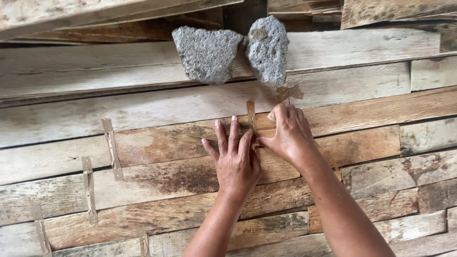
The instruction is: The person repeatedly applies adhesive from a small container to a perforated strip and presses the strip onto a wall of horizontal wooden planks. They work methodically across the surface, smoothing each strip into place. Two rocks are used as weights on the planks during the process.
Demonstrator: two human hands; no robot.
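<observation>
Four tape strips already stuck across the veneer seams, left hand flat, open, pressing another strip while right hand pinches it, seams rightward still bare.

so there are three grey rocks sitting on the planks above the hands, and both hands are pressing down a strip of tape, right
Not quite: the head view shows two grey rocks, not three, side by side on the planks above the hands. The rest holds: the left hand lies flat and the right hand presses beside it on a strip of tape.
</observation>
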